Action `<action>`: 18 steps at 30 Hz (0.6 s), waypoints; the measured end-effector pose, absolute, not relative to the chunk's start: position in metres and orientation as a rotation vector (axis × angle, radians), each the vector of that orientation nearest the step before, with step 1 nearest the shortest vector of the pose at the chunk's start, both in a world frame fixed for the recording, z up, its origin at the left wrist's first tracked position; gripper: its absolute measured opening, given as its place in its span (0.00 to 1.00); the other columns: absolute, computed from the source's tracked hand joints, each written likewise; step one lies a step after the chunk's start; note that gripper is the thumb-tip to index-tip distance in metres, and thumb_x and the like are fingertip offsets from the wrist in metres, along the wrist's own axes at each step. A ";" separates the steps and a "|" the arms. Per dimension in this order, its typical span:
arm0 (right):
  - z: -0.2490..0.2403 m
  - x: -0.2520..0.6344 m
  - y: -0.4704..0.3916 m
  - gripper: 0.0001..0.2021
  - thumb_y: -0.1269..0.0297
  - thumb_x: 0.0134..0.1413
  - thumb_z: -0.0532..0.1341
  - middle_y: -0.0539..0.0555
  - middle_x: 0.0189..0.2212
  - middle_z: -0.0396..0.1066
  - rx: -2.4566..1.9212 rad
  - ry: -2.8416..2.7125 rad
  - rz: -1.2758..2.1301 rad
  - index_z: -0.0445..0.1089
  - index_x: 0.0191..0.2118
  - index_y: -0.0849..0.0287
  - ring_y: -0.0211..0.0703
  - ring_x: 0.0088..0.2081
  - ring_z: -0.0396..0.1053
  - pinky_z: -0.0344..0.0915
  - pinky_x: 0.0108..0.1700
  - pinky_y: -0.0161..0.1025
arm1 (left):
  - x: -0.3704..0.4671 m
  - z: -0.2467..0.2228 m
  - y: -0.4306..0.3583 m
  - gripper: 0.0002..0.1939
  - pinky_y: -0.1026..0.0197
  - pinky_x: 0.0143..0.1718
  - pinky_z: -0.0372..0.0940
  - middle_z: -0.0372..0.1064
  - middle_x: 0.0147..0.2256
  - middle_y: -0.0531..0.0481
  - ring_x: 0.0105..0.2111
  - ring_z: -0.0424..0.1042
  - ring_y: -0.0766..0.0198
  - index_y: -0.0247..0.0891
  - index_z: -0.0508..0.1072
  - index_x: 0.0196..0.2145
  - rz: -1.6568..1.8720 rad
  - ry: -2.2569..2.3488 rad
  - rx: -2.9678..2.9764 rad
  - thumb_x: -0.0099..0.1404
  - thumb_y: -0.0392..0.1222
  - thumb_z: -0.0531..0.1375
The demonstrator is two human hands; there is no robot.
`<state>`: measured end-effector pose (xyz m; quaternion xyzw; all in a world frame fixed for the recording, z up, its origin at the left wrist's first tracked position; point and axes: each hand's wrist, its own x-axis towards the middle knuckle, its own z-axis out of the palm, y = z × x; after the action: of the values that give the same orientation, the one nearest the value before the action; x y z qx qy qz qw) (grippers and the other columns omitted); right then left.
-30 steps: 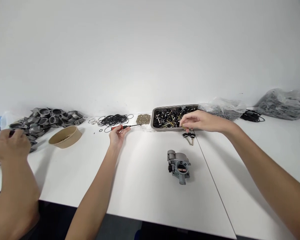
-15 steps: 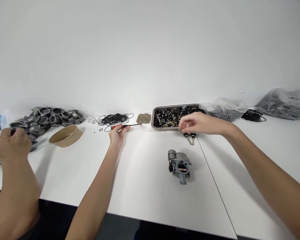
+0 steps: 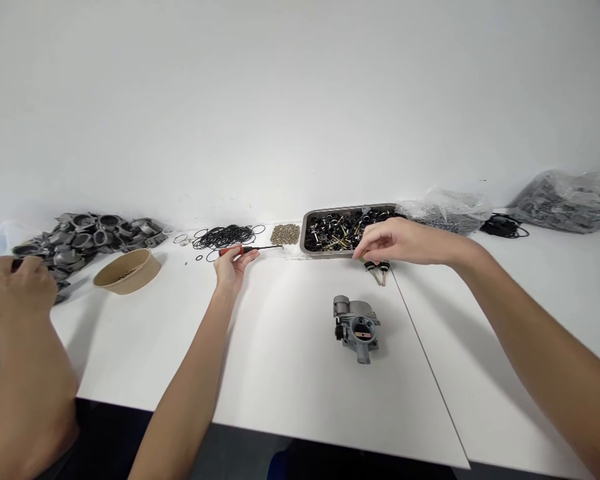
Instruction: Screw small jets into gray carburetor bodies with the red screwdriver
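My left hand (image 3: 231, 268) is closed around the red and black handle of a screwdriver (image 3: 250, 250), whose shaft points right, its tip just below a pile of small brass-coloured pieces (image 3: 285, 235). At the front edge of the metal tray (image 3: 303, 243), my right hand (image 3: 387, 241) has its fingers bent and pinched together; a small yellowish bit shows at the fingertips, too small to name. Two black-headed screws (image 3: 383, 275) lie on the table just under that hand. A grey carburetor (image 3: 359, 328) sits on the table nearer to me, its round bore facing me.
Black rubber rings (image 3: 223, 236) lie in a heap behind the screwdriver. A tan bowl (image 3: 127, 277) and a pile of grey castings (image 3: 87, 233) are on the left, beside another person's hand (image 3: 19, 287). Plastic bags of parts (image 3: 573, 200) stand along the wall at right.
The view has shifted slightly, so things sit a little further left and up. Both my hands keep nearly the same pose and place.
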<state>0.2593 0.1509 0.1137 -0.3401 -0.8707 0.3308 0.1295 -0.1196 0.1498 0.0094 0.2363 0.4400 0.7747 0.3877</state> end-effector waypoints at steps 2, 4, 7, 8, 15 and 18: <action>0.116 0.259 0.149 0.12 0.61 0.52 0.62 0.53 0.35 0.77 -0.993 -2.543 0.996 0.77 0.41 0.56 0.45 0.35 0.73 0.65 0.35 0.37 | -0.119 0.011 0.149 0.03 0.48 0.37 0.76 0.68 0.23 0.50 0.29 0.78 0.52 0.31 0.70 0.25 1.963 1.106 0.609 0.48 0.29 0.59; 0.118 0.258 0.147 0.11 0.62 0.51 0.62 0.53 0.33 0.77 -1.011 -2.554 1.022 0.76 0.39 0.57 0.44 0.34 0.73 0.66 0.34 0.37 | -0.120 0.011 0.149 0.03 0.48 0.37 0.76 0.68 0.23 0.49 0.29 0.78 0.51 0.31 0.70 0.25 1.952 1.092 0.616 0.48 0.29 0.60; 0.121 0.257 0.143 0.09 0.62 0.51 0.63 0.52 0.31 0.78 -1.027 -2.581 1.036 0.76 0.38 0.57 0.44 0.32 0.74 0.66 0.33 0.36 | -0.121 0.009 0.150 0.03 0.48 0.39 0.76 0.69 0.25 0.48 0.31 0.78 0.52 0.31 0.71 0.25 1.940 1.079 0.624 0.49 0.29 0.60; 0.122 0.257 0.142 0.09 0.62 0.52 0.62 0.52 0.31 0.78 -1.025 -2.589 1.045 0.76 0.38 0.56 0.44 0.32 0.74 0.66 0.33 0.36 | -0.121 0.009 0.150 0.03 0.48 0.39 0.76 0.70 0.26 0.48 0.31 0.78 0.52 0.31 0.71 0.25 1.939 1.078 0.625 0.49 0.29 0.60; 0.124 0.246 0.129 0.09 0.63 0.52 0.62 0.53 0.34 0.78 -0.904 -2.697 1.301 0.78 0.38 0.57 0.43 0.33 0.74 0.67 0.33 0.36 | -0.124 0.008 0.151 0.04 0.48 0.40 0.76 0.70 0.26 0.48 0.31 0.77 0.53 0.32 0.71 0.25 1.932 1.087 0.617 0.49 0.28 0.60; 0.123 0.239 0.122 0.08 0.65 0.52 0.62 0.52 0.30 0.78 -0.826 -2.722 1.409 0.77 0.37 0.57 0.41 0.31 0.74 0.67 0.34 0.36 | -0.125 0.008 0.152 0.04 0.48 0.41 0.76 0.69 0.25 0.49 0.32 0.78 0.53 0.32 0.72 0.26 1.931 1.086 0.613 0.49 0.28 0.60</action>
<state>0.2389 0.1216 0.1231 -0.2600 -0.8574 0.4438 -0.0164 -0.1249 0.1516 0.0082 0.2432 0.4312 0.7664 0.4093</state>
